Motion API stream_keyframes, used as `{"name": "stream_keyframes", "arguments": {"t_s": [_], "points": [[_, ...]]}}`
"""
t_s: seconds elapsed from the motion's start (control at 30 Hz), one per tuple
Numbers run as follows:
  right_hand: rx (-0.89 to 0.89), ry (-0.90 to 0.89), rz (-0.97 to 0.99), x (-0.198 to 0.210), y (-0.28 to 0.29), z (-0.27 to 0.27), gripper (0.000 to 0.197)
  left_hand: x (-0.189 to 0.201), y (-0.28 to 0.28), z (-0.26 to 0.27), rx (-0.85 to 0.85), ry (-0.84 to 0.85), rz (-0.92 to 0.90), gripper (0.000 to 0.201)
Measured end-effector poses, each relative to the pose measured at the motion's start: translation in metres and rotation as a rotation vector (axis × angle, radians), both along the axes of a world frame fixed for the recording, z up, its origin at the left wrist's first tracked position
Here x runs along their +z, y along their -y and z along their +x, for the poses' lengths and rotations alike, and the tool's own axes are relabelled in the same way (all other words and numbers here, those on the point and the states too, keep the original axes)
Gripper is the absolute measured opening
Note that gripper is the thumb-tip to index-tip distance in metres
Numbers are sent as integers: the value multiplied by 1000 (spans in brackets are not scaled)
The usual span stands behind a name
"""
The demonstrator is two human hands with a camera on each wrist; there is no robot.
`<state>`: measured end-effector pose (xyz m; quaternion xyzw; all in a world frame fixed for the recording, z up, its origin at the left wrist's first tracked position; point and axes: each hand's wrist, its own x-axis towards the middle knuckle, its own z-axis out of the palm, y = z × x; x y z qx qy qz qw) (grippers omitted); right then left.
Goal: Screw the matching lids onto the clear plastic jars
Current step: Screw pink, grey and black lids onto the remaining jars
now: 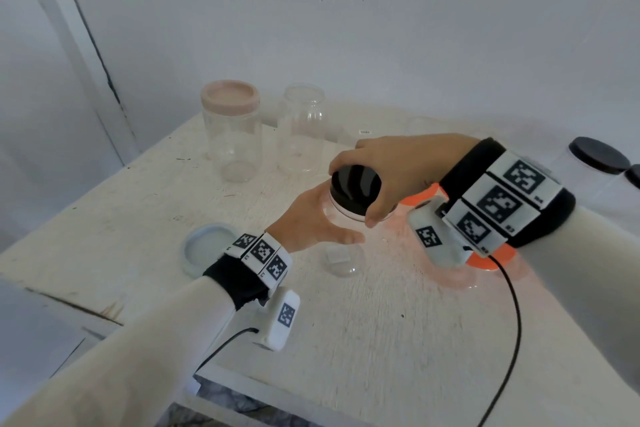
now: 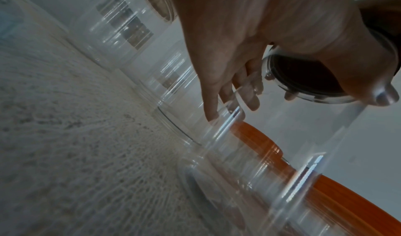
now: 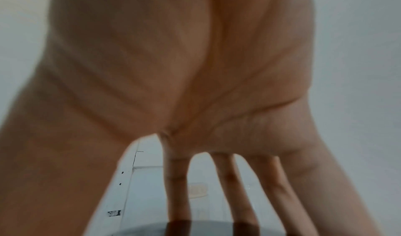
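The clear jar [image 1: 341, 243] I'm working on stands upright on the counter [image 1: 381, 340], long axis vertical, mouth up, with the black lid [image 1: 354, 189] seated flat on it. My right hand [image 1: 398, 166] arches over from the right, palm down, its grip closed around the lid's rim, thumb at the near edge. My left hand [image 1: 311, 222] reaches in from the lower left, fingers curled around the jar's shoulder just under the lid. Behind the jar stand a pink-lidded jar [image 1: 231, 135] and an open jar [image 1: 302, 128]. A pale blue lid [image 1: 204, 246] lies left of it, an orange lid [image 1: 491, 256] right.
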<state>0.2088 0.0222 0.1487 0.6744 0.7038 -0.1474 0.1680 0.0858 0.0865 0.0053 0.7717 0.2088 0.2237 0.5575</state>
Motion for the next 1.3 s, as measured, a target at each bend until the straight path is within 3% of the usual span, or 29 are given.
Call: {"name": "stream_keyframes", "arguments": {"t_s": [0.3,0.4,0.73,1.03,1.2,1.3], "points": [[149,-21,32,-5,-1,0,86,1,-7,-1,-22,-60,37,69],[146,-43,40,-4,0,2,85,-1,-9,-1,-31,-52,21,65],[152,-79,8,-7,-2,4,85,1,-5,-1,-45,-41,5,78],[142,-139,38,-8,2,10,84,0,-7,-2,-34,-52,11,63],[165,-105,12,-5,0,7,83,-1,-7,-1,-28,-70,15,70],[151,-109,8,-6,0,8,84,-2,-8,-1,-26,-58,9,63]]}}
